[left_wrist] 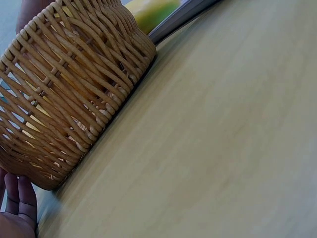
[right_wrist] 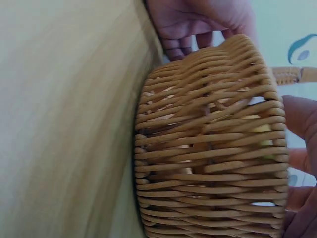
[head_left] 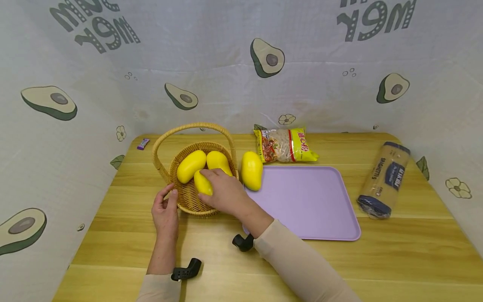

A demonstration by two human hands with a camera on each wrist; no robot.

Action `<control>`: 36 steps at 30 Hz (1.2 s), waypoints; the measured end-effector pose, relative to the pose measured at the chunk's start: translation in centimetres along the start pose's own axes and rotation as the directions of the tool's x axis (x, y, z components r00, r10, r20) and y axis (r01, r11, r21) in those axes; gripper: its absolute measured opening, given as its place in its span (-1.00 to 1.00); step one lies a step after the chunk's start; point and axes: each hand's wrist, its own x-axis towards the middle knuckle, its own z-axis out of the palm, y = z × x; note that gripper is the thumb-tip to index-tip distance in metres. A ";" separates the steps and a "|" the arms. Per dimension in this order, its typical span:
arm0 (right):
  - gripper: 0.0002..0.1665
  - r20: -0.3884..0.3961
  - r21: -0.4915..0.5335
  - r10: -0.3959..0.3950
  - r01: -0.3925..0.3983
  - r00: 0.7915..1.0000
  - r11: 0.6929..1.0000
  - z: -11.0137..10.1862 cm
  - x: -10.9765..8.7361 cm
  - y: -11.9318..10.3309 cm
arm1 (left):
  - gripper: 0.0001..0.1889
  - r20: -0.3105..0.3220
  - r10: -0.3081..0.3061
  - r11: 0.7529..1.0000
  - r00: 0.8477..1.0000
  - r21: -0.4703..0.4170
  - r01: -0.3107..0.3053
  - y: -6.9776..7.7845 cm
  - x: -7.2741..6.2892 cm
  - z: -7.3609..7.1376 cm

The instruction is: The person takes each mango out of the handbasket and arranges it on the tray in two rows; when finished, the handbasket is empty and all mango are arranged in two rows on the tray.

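A wicker basket (head_left: 194, 205) with a tall arched handle stands on the wooden table. Inside it lie smooth yellow mangoes, one at the left (head_left: 191, 166) and one at the back right (head_left: 219, 161). My right hand (head_left: 228, 193) reaches over the near right rim and grips another yellow mango (head_left: 203, 183) low in the basket, its fingers hiding part of it. At the basket's left side, my left hand (head_left: 166, 214) holds the rim by the handle's foot. The left wrist view shows its fingertips (left_wrist: 26, 198) against the woven wall.
One more mango (head_left: 252, 170) rests at the left edge of a lilac tray (head_left: 302, 201). Behind the tray lies a yellow noodle bag (head_left: 284, 145); a spaghetti pack (head_left: 385, 180) lies to the right. A small purple packet (head_left: 143, 144) is at the far left.
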 end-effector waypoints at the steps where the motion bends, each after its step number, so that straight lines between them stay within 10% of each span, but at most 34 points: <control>1: -0.16 -0.008 0.019 -0.002 0.002 1.000 1.000 -0.2 -0.1 0.1 | -0.64 -0.003 0.001 1.000 1.000 0.001 -0.001 0.1 0.0 0.0; 9: -0.17 -0.093 0.187 -0.035 0.052 0.995 0.981 -2.2 -2.0 0.4 | -0.67 -0.007 0.024 1.000 1.000 0.006 -0.024 0.0 0.0 -0.1; 28: -0.26 -0.093 0.210 -0.208 0.224 0.974 0.952 -6.4 -8.2 2.4 | -0.63 0.008 0.013 1.000 1.000 -0.004 -0.013 0.2 0.1 -0.3; 36: -0.31 0.006 0.272 -0.220 0.210 0.975 0.939 -7.9 -10.5 5.4 | -0.63 0.012 0.006 1.000 1.000 0.006 -0.006 0.3 0.1 -0.1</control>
